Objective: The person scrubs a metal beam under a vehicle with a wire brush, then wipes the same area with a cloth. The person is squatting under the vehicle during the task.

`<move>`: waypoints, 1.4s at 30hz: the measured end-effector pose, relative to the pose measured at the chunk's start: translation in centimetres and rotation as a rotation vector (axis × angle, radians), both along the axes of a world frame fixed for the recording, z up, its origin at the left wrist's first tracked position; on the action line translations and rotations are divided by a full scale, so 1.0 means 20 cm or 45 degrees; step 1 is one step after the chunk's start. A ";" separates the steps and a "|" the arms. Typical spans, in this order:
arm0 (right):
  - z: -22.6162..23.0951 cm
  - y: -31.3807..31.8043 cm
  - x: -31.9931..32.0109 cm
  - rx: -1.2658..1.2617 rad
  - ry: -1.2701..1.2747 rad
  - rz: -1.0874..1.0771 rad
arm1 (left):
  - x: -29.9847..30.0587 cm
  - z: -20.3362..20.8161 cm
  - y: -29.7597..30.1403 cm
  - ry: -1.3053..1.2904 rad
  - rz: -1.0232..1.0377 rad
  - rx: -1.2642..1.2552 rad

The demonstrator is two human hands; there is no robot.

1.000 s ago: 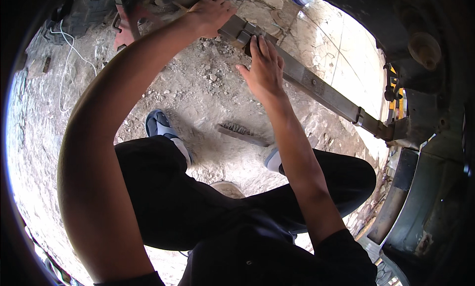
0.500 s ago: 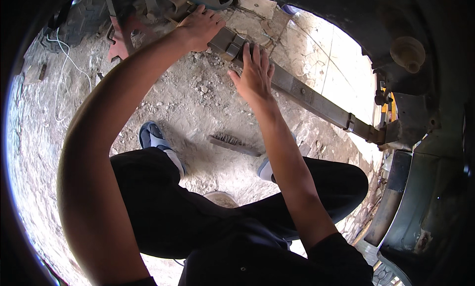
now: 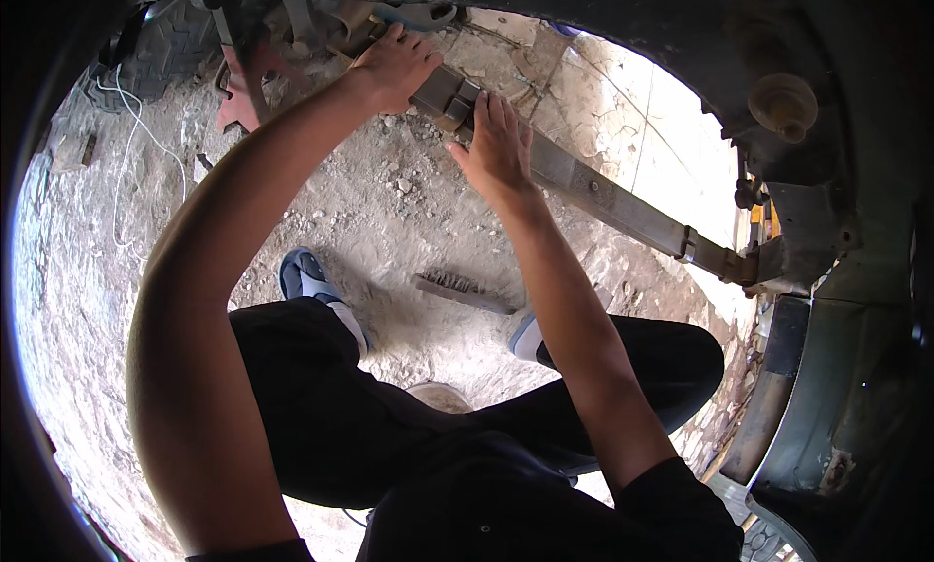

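A long grey steel leaf spring (image 3: 623, 204) runs slantwise under a vehicle, from the upper middle down to a shackle (image 3: 741, 267) at the right. My left hand (image 3: 397, 68) lies over its far upper part, fingers stretched forward with the palm down. Farther right along the bar, my right hand (image 3: 498, 145) rests on top, its fingers extended and thumb apart. Between the two hands a metal clamp (image 3: 459, 103) wraps the leaves. Neither hand is closed round the bar; the undersides of both palms are hidden.
On the dirt floor between my feet lies a wire brush (image 3: 462, 291). A red jack stand (image 3: 245, 93) stands at upper left beside a tyre (image 3: 180, 46) and a white cable (image 3: 125, 168). Overhead hangs a rounded rubber stop (image 3: 783, 107); a dark body panel (image 3: 846, 397) borders the right.
The right hand's fingers have drawn closer together on the leaf spring. The left hand stays on the bar. The whole view has shifted slightly.
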State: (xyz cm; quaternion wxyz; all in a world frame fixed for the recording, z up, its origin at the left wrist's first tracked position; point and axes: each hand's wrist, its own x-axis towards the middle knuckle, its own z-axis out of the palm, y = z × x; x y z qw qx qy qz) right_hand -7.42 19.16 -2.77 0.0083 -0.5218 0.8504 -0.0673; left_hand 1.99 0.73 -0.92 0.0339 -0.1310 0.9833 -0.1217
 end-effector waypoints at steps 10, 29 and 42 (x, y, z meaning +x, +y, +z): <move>-0.02 0.07 0.04 0.005 0.124 0.057 | 0.01 -0.01 0.00 0.001 -0.027 -0.062; -0.01 0.04 0.11 0.039 0.024 -0.041 | 0.01 0.02 0.01 -0.007 -0.016 -0.032; -0.02 0.01 0.08 -0.066 0.039 -0.057 | 0.00 -0.01 0.00 0.056 -0.012 -0.006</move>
